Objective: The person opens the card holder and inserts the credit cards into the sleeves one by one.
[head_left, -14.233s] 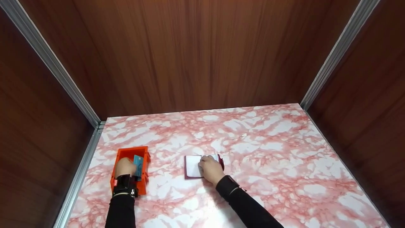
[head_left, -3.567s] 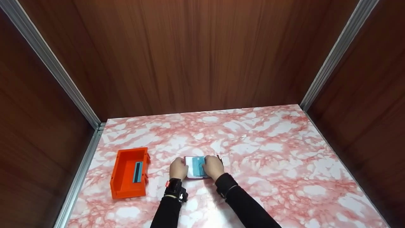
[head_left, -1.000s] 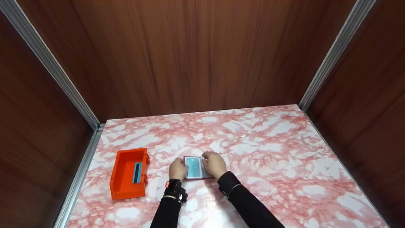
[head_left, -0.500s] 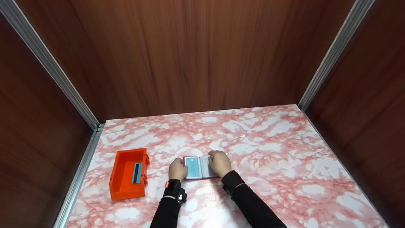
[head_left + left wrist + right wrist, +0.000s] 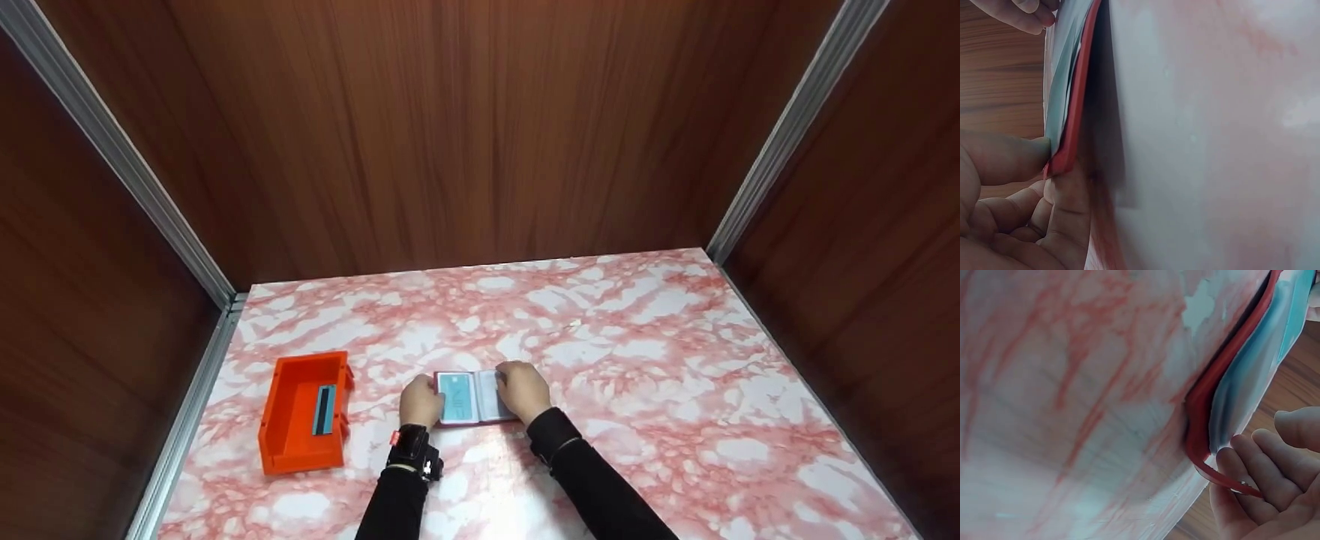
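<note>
A red-covered card holder [image 5: 486, 405] lies spread open on the table, with clear sleeve pages. Its left page shows a teal card [image 5: 456, 397], seemingly inside a sleeve; the right page is greyish. My left hand [image 5: 421, 403] pinches the holder's left edge, thumb on the pages and fingers beneath the red cover [image 5: 1077, 107]. At the right edge is my right hand [image 5: 523, 391]. In the right wrist view its fingers [image 5: 1266, 464] touch the page edge and the red strap [image 5: 1224, 482], while the thumb stands apart from them.
An orange bin [image 5: 289, 409] stands at the left, holding a teal card with a black stripe [image 5: 324, 409]. Dark wood panels [image 5: 480, 135] with metal corner posts enclose the pink-marbled table [image 5: 637, 345] at the back and sides.
Earlier my left hand held a teal card at the bin; later a card lay over the holder's pages. Since a second ago, my right hand has shifted right, uncovering more of the right page.
</note>
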A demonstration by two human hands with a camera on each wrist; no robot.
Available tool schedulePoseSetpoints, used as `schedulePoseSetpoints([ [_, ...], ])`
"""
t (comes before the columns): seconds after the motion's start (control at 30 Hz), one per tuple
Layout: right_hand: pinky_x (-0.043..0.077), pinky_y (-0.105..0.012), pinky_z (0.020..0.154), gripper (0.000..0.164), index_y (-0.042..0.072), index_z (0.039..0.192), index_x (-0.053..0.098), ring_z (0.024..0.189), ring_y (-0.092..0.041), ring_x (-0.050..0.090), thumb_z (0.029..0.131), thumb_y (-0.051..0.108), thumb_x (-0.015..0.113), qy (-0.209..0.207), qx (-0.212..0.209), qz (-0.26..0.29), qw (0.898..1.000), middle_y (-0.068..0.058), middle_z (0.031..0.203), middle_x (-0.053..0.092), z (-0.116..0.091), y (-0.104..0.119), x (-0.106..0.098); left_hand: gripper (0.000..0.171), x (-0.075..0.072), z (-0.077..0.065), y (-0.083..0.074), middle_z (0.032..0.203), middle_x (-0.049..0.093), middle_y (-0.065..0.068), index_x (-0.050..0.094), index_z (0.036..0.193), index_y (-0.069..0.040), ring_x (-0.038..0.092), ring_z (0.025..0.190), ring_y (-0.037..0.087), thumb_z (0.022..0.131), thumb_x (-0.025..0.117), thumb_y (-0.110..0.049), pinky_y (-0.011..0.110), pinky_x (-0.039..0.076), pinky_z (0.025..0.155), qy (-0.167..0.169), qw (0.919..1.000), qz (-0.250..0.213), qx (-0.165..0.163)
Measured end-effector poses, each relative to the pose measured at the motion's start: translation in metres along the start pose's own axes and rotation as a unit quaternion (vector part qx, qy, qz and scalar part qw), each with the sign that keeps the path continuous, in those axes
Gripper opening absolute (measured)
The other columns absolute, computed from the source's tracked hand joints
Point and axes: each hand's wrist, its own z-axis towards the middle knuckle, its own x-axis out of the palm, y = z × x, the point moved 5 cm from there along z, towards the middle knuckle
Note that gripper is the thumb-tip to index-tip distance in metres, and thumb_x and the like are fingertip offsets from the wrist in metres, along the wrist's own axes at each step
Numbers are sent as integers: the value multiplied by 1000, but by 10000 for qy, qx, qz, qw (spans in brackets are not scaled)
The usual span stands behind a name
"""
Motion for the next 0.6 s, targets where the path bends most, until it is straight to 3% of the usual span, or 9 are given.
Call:
schedulePoseSetpoints([
  [0.6,53,-44,81,15,4,99,76,92,-32,66,84,5,73,-109,-293,-348,9989,-11,95,73,-5,-1,3,15,0,-2,-2,81,67,13,66,90,3,64,82,35,76,67,0,47,50,77,-12,10000,56,-57],
])
